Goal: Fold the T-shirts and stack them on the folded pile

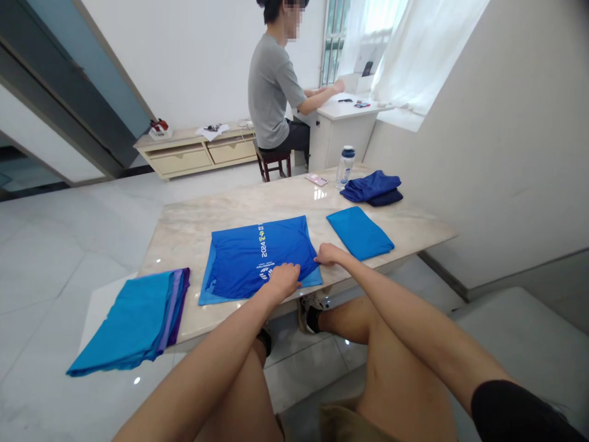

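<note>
Head view: pinching the right edge of the printed blue shirt (239, 252) with the right hand (329, 253); resting the left hand (284, 279) on its near edge (cannot tell whether gripping or just lying there). Spread flat on the table (193, 224), over lighter blue fabric (314, 279), between a folded blue cloth (361, 233) to the right and a stack of cloths (133, 319) to the left.

White far wall (193, 61) ahead of me, plain right wall (515, 153). Glossy pale floor tiles (46, 258), bright light spots. Marble-look table (221, 205) before me, grey seat (524, 344) on my right. Cream cabinet (181, 162) along far wall; dark stool (276, 157), white desk (345, 132) near barred window (335, 46). Sheer curtain (418, 55), daylight through. Grey door (55, 80) left.
</note>
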